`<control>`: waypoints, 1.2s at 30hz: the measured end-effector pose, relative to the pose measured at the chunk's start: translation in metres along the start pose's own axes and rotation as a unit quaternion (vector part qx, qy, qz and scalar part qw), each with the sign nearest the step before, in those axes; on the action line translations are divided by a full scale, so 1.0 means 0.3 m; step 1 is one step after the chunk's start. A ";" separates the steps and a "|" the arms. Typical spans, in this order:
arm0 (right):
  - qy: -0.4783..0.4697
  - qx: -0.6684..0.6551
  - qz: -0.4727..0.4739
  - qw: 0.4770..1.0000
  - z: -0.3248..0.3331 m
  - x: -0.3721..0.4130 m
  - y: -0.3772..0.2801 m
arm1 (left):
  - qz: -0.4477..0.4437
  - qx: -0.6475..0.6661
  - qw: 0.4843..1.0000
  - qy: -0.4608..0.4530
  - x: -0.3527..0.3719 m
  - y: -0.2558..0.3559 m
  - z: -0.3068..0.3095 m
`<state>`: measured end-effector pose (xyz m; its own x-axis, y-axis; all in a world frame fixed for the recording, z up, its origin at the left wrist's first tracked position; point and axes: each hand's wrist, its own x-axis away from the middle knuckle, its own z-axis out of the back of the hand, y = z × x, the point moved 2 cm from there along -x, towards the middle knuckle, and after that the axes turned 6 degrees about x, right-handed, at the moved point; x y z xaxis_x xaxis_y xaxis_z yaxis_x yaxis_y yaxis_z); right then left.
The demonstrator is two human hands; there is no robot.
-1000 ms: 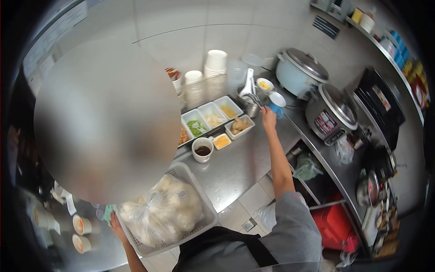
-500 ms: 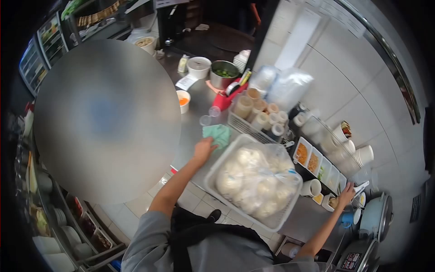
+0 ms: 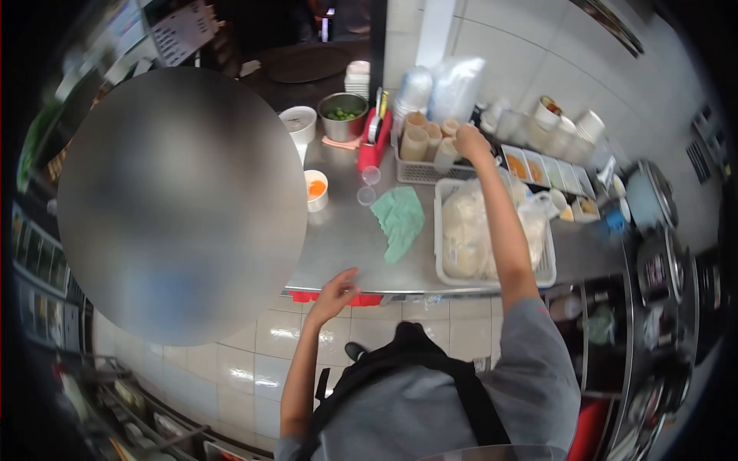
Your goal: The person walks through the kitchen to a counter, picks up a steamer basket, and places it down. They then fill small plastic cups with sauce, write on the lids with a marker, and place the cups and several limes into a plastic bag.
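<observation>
My left hand (image 3: 336, 294) hangs over the counter's front edge, open, its fingers a little apart and nothing in them. A crumpled green cloth (image 3: 399, 223) lies on the steel counter beyond it. My right arm reaches across a white plastic basket (image 3: 440, 265) holding bagged, pale rounded items (image 3: 467, 230). At the far end of that reach, my right hand (image 3: 472, 144) is curled at the right side of a group of squeeze bottles (image 3: 415, 144). These stand in a grey basket (image 3: 419, 173). What its fingers grip is hidden.
Two small clear cups (image 3: 367, 196) and a white bowl with orange contents (image 3: 316, 191) stand left of the cloth. Behind are a red tape dispenser (image 3: 373, 142) and a metal pot of green pieces (image 3: 343, 115). Topping trays (image 3: 552, 173) line the right. A blurred oval covers the left.
My left hand has let go of the green cloth and drawn back towards me. My right hand has moved from the topping trays to the squeeze bottles. The camera view has turned.
</observation>
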<state>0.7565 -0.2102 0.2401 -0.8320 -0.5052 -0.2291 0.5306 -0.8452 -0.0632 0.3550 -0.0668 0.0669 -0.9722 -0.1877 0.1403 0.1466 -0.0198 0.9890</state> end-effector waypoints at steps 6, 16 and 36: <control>-0.083 0.017 -0.214 0.973 -0.264 -0.019 0.035 | -0.006 0.054 0.995 0.081 0.169 -0.014 0.240; 0.286 -0.274 -0.132 0.909 -0.127 0.041 -0.113 | -0.231 -0.115 0.889 0.378 -0.177 -0.056 0.614; 0.112 0.064 0.304 0.944 -0.169 0.322 -1.240 | -0.278 -0.249 0.905 0.206 -0.225 0.143 0.854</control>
<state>0.4869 0.0642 0.1922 -0.3173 -0.8664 -0.3855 0.8636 -0.4319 0.2599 0.3803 0.1967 0.1119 -0.7853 -0.3601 -0.5036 -0.1813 -0.6440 0.7432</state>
